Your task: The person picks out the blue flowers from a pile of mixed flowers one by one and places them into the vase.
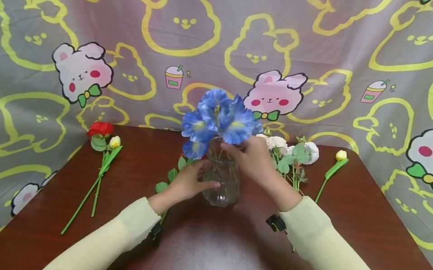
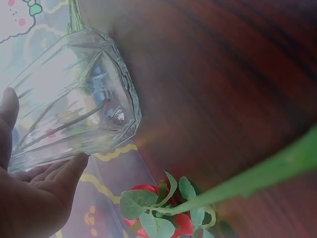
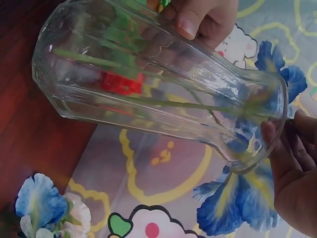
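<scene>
A clear glass vase [image 1: 221,186] stands upright on the table, with thin stems visible through its ribbed wall [image 3: 163,99]. Several blue irises [image 1: 218,119] spread above its mouth. My left hand [image 1: 190,179] holds the vase from the left side, thumb across the front and fingers partly hidden behind the glass. At the rim, my right hand [image 1: 256,158] pinches a blue iris stem between thumb and fingers; in the right wrist view those fingertips [image 3: 268,131] lie right at the lip. Red flowers [image 2: 183,224] with green leaves lie near my left hand.
At the left of the table [image 1: 249,262] lie a red rose [image 1: 101,128] and a yellow tulip [image 1: 114,142], stems crossed. Behind my right arm are pale flowers [image 1: 277,144] with leaves. Another yellow tulip [image 1: 340,156] lies far right. A patterned curtain [image 1: 214,29] hangs behind.
</scene>
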`<state>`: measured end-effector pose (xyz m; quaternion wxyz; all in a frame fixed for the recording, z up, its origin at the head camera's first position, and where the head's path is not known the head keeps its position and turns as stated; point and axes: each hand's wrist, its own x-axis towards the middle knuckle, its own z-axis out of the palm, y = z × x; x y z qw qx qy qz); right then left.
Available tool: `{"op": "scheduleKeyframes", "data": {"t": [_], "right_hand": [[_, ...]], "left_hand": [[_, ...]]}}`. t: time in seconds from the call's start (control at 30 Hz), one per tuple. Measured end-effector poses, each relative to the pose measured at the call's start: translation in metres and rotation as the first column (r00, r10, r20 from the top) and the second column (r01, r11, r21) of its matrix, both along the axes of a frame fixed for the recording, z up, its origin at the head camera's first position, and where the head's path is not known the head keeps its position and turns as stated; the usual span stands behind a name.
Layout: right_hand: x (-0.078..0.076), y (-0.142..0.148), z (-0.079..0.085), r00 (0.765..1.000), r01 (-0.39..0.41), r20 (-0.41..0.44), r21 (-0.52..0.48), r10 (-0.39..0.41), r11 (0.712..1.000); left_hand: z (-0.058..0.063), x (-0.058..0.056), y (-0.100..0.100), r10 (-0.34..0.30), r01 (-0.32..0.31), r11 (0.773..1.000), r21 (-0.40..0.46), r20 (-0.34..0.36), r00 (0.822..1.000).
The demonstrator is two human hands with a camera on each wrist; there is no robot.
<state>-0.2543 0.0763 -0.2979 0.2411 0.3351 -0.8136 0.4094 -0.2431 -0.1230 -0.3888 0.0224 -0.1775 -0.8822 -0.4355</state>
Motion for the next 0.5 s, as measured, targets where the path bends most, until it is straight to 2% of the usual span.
{"op": "scheduleKeyframes", "data": {"t": [0.2, 0.37, 0.5], "right_hand": [[-0.0033, -0.0048, 0.0003, 0.998, 0.001, -0.061, 0.095, 0.005, 0.995], [-0.0031, -0.0079, 0.0023, 0.999, -0.03, -0.041, 0.134, 0.036, 0.99], [-0.0021, -0.0103, 0.0058, 1.0, -0.02, -0.002, 0.179, 0.021, 0.984]], "left_hand": [[0.0017, 0.0005, -0.0003, -0.008, 0.008, 1.0, 0.003, 0.008, 1.0], [0.0009, 0.0003, -0.0005, -0.017, 0.016, 0.999, 0.028, 0.012, 1.0], [0.0001, 0.0002, -0.0008, -0.022, 0.022, 0.999, 0.043, 0.002, 1.0]]}}
